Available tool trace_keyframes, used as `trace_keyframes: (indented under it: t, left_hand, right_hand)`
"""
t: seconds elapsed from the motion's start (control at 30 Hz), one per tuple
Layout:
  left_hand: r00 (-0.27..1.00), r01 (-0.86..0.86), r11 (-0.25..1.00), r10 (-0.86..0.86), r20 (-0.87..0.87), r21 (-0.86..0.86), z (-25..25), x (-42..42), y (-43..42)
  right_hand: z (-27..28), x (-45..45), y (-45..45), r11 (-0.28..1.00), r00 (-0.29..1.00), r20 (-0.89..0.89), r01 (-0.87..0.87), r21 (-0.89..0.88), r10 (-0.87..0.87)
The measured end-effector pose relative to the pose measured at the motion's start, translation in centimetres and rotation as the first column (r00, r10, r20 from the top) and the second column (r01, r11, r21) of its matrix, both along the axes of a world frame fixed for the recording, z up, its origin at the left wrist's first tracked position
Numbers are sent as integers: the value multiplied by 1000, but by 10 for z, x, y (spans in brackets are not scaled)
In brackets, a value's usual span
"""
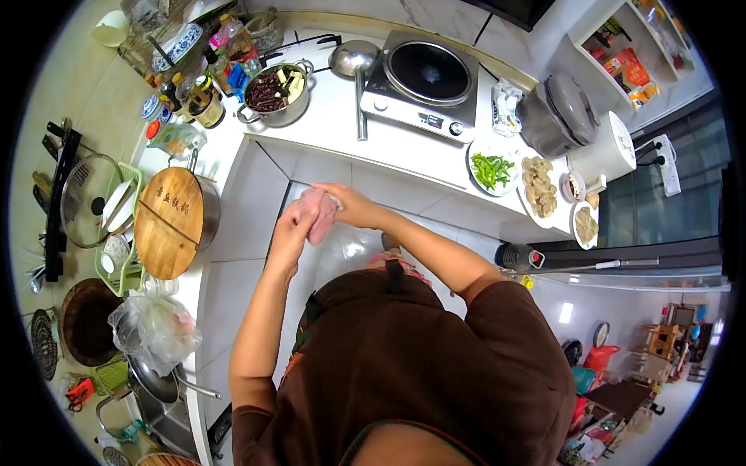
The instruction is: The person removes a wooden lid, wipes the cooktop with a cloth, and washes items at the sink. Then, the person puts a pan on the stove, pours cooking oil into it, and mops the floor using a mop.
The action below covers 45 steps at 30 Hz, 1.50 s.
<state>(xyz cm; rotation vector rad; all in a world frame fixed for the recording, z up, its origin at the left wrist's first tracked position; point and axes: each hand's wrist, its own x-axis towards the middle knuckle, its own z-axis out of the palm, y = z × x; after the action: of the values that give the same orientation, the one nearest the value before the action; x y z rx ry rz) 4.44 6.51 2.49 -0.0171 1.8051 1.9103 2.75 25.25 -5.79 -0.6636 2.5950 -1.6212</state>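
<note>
A pink cloth (pixel 318 220) is bunched between my two hands, above the floor and in front of the counter corner. My left hand (pixel 292 227) is closed on its left side. On its upper right side, my right hand (pixel 347 203) also grips it, fingers bent over the top. Beyond my hands, a steel pot (pixel 289 115) holds dark red pieces and pale chunks. To its right are a steel ladle (pixel 360 101) and an induction cooker (pixel 431 78) with nothing on its plate.
A wooden-lidded pot (pixel 169 224) stands on the left counter, near sauce bottles (pixel 206 111). Plates of green peppers (pixel 492 171) and pale food (pixel 538 186) sit on the right, by a grey cooker (pixel 558 116). A plastic bag (pixel 158 332) lies near the sink (pixel 167 423).
</note>
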Motion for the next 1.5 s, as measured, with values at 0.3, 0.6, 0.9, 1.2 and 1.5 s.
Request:
trace_keyframes:
  t: [0.3, 0.6, 0.9, 1.2, 1.5]
  left_hand:
    - [992, -52, 997, 58, -114, 53, 15, -70, 137]
    - [962, -87, 995, 94, -258, 40, 21, -159, 265]
    - [925, -333, 930, 355, 137, -157, -77, -119, 216]
    - [790, -472, 847, 530, 309, -245, -97, -56, 172]
    - [828, -463, 873, 489, 275, -157, -97, -54, 177]
  right_hand:
    - [38, -20, 121, 794, 835, 547, 369, -483, -55]
    - [77, -132, 280, 850, 876, 81, 481, -216, -476]
    - [-19, -292, 403, 569, 824, -168, 506, 648, -541]
    - [-30, -285, 355, 450, 849, -84, 358, 818, -522]
    - [-21, -250, 338, 502, 921, -91, 287, 816, -379]
